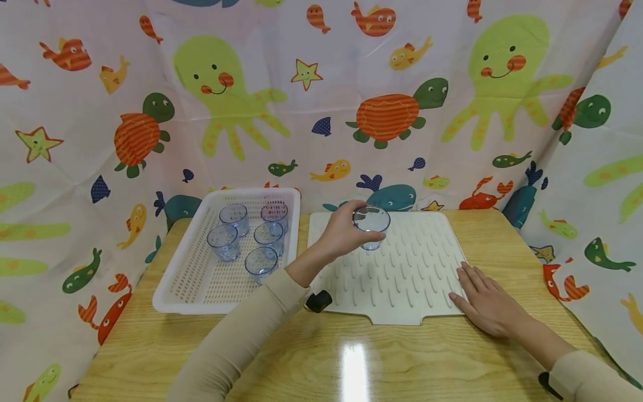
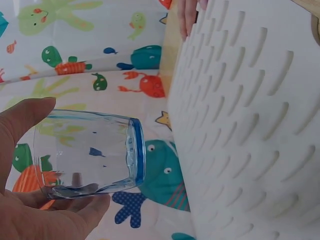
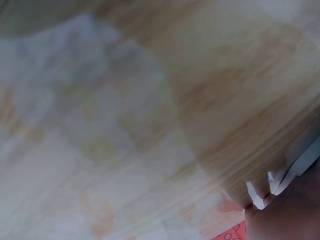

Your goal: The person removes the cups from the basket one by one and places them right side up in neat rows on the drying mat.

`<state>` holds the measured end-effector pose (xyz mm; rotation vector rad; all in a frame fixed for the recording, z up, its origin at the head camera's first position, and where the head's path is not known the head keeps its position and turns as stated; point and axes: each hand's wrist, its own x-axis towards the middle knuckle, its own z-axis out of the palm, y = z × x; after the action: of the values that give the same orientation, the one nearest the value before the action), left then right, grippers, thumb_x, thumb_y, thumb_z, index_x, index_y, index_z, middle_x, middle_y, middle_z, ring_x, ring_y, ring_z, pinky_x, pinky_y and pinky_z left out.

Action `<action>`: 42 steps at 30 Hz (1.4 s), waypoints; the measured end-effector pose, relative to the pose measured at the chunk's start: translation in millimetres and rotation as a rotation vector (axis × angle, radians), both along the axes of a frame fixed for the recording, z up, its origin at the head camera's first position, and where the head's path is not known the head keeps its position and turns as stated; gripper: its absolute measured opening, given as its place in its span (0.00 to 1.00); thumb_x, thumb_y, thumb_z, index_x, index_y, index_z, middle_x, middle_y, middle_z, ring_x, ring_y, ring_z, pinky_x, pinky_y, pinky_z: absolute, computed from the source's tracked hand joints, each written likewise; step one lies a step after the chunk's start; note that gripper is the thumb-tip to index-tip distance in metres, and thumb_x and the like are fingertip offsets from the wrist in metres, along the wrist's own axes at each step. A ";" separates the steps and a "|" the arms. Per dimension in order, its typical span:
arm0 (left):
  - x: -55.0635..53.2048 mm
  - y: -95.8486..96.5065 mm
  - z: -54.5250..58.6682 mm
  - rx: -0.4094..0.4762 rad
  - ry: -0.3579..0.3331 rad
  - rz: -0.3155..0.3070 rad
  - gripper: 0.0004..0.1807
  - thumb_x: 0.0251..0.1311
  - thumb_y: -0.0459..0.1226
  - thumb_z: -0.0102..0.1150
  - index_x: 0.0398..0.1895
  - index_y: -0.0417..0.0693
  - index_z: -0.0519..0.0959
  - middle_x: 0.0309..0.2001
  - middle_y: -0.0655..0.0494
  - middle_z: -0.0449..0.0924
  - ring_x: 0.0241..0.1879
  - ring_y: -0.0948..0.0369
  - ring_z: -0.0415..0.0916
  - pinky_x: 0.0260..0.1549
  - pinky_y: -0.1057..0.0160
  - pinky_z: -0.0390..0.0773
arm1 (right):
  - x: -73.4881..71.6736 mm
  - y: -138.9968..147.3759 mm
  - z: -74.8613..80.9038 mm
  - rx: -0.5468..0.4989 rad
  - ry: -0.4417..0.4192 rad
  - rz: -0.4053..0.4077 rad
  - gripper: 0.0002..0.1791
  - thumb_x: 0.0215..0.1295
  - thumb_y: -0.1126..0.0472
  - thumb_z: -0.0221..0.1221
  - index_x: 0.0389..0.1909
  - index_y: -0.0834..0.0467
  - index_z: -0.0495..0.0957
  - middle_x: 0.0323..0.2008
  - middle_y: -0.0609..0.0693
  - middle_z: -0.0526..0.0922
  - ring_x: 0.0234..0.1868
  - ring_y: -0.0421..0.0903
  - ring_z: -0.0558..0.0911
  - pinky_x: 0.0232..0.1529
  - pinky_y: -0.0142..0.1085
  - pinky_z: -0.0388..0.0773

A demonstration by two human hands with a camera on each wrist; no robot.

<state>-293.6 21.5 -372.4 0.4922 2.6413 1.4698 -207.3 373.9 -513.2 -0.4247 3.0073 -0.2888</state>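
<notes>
I see the clear cup [image 1: 371,226] at frame centre, over the white drying mat [image 1: 402,279], my left hand [image 1: 341,231] curled round it. My right hand [image 1: 489,304] lies flat, fingers straight, on the mat's lower-right edge. A loose grip could drop the cup onto the ridges.

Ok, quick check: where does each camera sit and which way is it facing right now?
Head: above the table, looking forward and down at the basket, drying mat, both hands and sleeves.
Left wrist: behind the left hand, facing along the clear cup it holds beside the mat.
Right wrist: under the right hand, close to the blurred tabletop; only a sliver of hand shows.
Shared: head and left wrist both show the cup, the mat and the right hand.
</notes>
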 end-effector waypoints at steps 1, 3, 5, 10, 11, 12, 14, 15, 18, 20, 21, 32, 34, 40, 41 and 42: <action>-0.9 1.6 -0.2 0.000 -0.002 0.001 0.45 0.53 0.46 0.79 0.73 0.47 0.68 0.67 0.51 0.74 0.65 0.53 0.71 0.62 0.50 0.76 | 0.1 0.1 0.0 0.000 0.001 0.000 0.47 0.79 0.36 0.43 0.78 0.71 0.49 0.79 0.70 0.47 0.77 0.72 0.48 0.72 0.67 0.50; -2.9 4.9 -1.0 0.002 -0.001 0.001 0.45 0.53 0.46 0.79 0.73 0.46 0.68 0.66 0.51 0.74 0.64 0.52 0.71 0.61 0.51 0.78 | 0.2 0.2 0.0 -0.003 0.001 0.000 0.47 0.79 0.36 0.42 0.78 0.71 0.49 0.79 0.70 0.47 0.77 0.72 0.48 0.72 0.67 0.50; -4.7 8.5 -2.2 0.005 -0.001 -0.003 0.44 0.53 0.45 0.79 0.72 0.46 0.69 0.66 0.50 0.74 0.64 0.52 0.72 0.60 0.52 0.78 | 0.4 0.2 0.0 -0.008 0.004 0.001 0.47 0.79 0.36 0.43 0.78 0.71 0.49 0.79 0.70 0.47 0.77 0.72 0.49 0.72 0.68 0.50; -9.3 17.5 -6.4 -0.005 0.016 -0.008 0.43 0.54 0.46 0.78 0.72 0.46 0.69 0.67 0.52 0.74 0.66 0.53 0.70 0.62 0.51 0.76 | 0.8 1.3 -1.3 -0.005 0.009 0.003 0.46 0.79 0.36 0.42 0.78 0.71 0.49 0.79 0.71 0.47 0.78 0.72 0.48 0.72 0.68 0.50; -10.2 19.2 -7.0 -0.009 0.019 -0.006 0.43 0.54 0.46 0.78 0.72 0.47 0.69 0.67 0.52 0.74 0.67 0.54 0.70 0.63 0.51 0.76 | 0.6 1.5 -1.5 -0.005 0.008 0.003 0.46 0.79 0.36 0.42 0.78 0.71 0.49 0.79 0.70 0.47 0.78 0.72 0.48 0.72 0.68 0.50; -11.1 21.0 -7.7 -0.008 0.021 -0.004 0.43 0.54 0.47 0.78 0.72 0.47 0.69 0.67 0.52 0.74 0.67 0.54 0.70 0.63 0.51 0.76 | 0.5 1.8 -1.6 -0.003 0.008 0.004 0.46 0.80 0.36 0.42 0.78 0.71 0.49 0.79 0.70 0.47 0.78 0.72 0.48 0.72 0.68 0.50; -12.6 25.0 -9.0 -0.001 0.018 -0.003 0.44 0.54 0.47 0.78 0.72 0.47 0.69 0.67 0.52 0.74 0.67 0.54 0.70 0.63 0.51 0.75 | 0.6 2.3 -2.0 -0.009 0.011 0.004 0.46 0.80 0.36 0.42 0.79 0.71 0.49 0.79 0.70 0.47 0.78 0.72 0.48 0.72 0.68 0.50; -13.1 27.2 -9.7 0.001 0.015 0.000 0.44 0.54 0.47 0.78 0.72 0.47 0.69 0.68 0.52 0.74 0.67 0.54 0.70 0.63 0.52 0.75 | 0.8 2.5 -2.0 -0.011 0.012 0.004 0.46 0.80 0.36 0.42 0.79 0.70 0.49 0.79 0.70 0.47 0.78 0.72 0.48 0.72 0.68 0.50; -14.6 33.4 -12.4 0.006 0.011 0.005 0.44 0.54 0.46 0.78 0.72 0.46 0.69 0.68 0.52 0.74 0.67 0.54 0.70 0.63 0.52 0.75 | 1.2 2.5 -2.4 -0.020 0.013 0.004 0.46 0.80 0.37 0.42 0.79 0.70 0.49 0.79 0.70 0.47 0.78 0.72 0.48 0.72 0.68 0.50; -15.8 37.5 -14.4 0.004 0.014 0.006 0.44 0.54 0.47 0.78 0.73 0.46 0.69 0.67 0.52 0.74 0.67 0.54 0.70 0.63 0.53 0.76 | 1.6 2.1 -2.6 -0.023 0.013 0.004 0.46 0.80 0.37 0.42 0.79 0.70 0.49 0.79 0.70 0.47 0.78 0.72 0.48 0.72 0.68 0.50; -16.4 39.5 -15.4 0.003 0.019 0.007 0.44 0.54 0.47 0.78 0.73 0.46 0.69 0.67 0.52 0.74 0.67 0.54 0.70 0.63 0.53 0.75 | 1.8 1.9 -2.5 -0.024 0.014 0.003 0.46 0.80 0.37 0.42 0.79 0.71 0.49 0.79 0.70 0.47 0.78 0.72 0.48 0.72 0.68 0.50; -31.1 60.7 -24.2 0.003 0.047 0.006 0.45 0.55 0.47 0.77 0.74 0.45 0.67 0.70 0.52 0.71 0.70 0.55 0.68 0.65 0.54 0.74 | 1.2 2.1 -1.5 -0.013 0.013 0.001 0.46 0.80 0.37 0.42 0.78 0.71 0.50 0.79 0.70 0.47 0.77 0.72 0.49 0.72 0.68 0.50; -34.8 64.3 -26.0 0.000 0.054 0.008 0.45 0.55 0.47 0.77 0.74 0.46 0.67 0.70 0.52 0.71 0.70 0.55 0.68 0.65 0.54 0.74 | 0.9 1.6 -1.8 -0.013 0.013 0.002 0.46 0.80 0.36 0.42 0.78 0.71 0.50 0.79 0.71 0.47 0.77 0.72 0.49 0.72 0.68 0.50; -50.2 79.9 -33.9 0.007 0.074 -0.007 0.46 0.56 0.48 0.76 0.75 0.45 0.66 0.70 0.52 0.71 0.69 0.55 0.69 0.64 0.56 0.75 | 0.5 0.5 -2.6 -0.014 0.008 -0.005 0.46 0.80 0.37 0.41 0.78 0.71 0.50 0.79 0.71 0.47 0.77 0.72 0.48 0.72 0.68 0.49; -53.4 83.2 -36.2 0.009 0.075 -0.009 0.46 0.56 0.48 0.76 0.75 0.45 0.66 0.70 0.52 0.71 0.69 0.56 0.69 0.63 0.57 0.75 | 0.3 0.4 -3.0 -0.012 0.008 -0.005 0.46 0.80 0.37 0.41 0.78 0.71 0.50 0.79 0.71 0.47 0.77 0.72 0.48 0.72 0.68 0.49; -56.5 86.4 -38.4 0.011 0.074 -0.005 0.46 0.56 0.49 0.76 0.75 0.45 0.66 0.69 0.53 0.72 0.68 0.56 0.69 0.63 0.57 0.76 | 0.1 0.1 -3.5 -0.009 0.009 -0.004 0.46 0.80 0.37 0.41 0.78 0.71 0.50 0.79 0.71 0.47 0.77 0.72 0.49 0.72 0.68 0.49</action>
<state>-350.1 107.9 -410.8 0.5650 2.6874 1.4933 -207.2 373.9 -516.7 -0.4214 3.0169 -0.3016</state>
